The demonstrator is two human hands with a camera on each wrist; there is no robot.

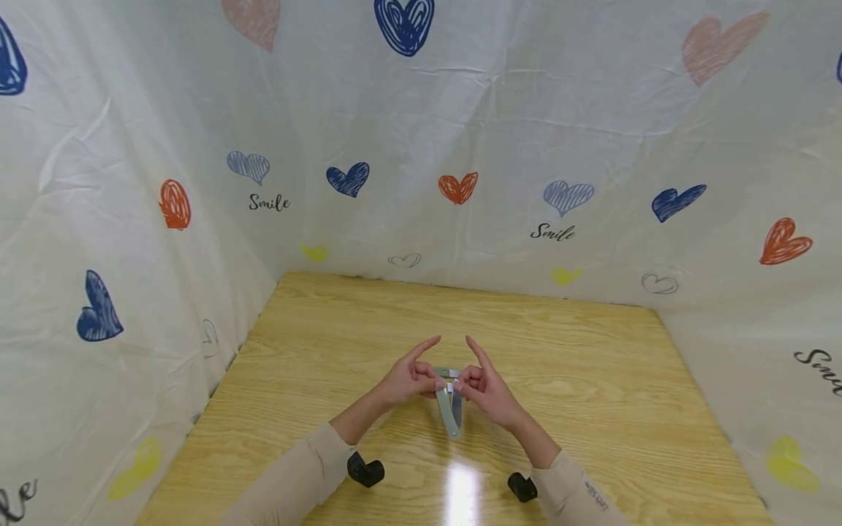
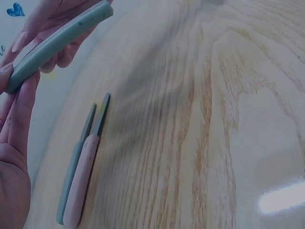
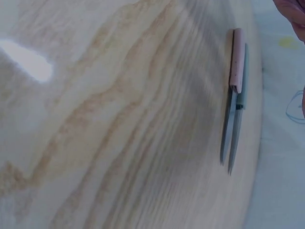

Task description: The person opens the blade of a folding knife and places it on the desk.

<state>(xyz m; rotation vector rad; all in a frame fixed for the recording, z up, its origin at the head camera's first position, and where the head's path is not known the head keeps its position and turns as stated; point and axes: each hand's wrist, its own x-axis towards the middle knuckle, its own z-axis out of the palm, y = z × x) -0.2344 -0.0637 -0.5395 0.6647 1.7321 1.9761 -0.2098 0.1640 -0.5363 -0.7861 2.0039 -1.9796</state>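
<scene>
A folding knife with a pale green handle (image 1: 447,415) is held between the two hands, bent into a narrow V with its joint at the near end. My left hand (image 1: 409,380) pinches the handle's far end between thumb and fingers, index finger raised. On the other side, my right hand (image 1: 490,394) pinches the grey blade side near its tip, its index finger also pointing up. In the left wrist view the green handle (image 2: 59,45) lies across the fingers, hiding the blade. Only a sliver of the right hand (image 3: 293,14) shows in the right wrist view.
Beyond the hands, a pink-handled knife (image 2: 82,179) and a green-handled knife (image 2: 71,183) lie side by side on the wooden table (image 1: 559,365). Black wrist devices (image 1: 365,471) sit by the sleeves. A white curtain (image 1: 506,146) with printed hearts surrounds the table.
</scene>
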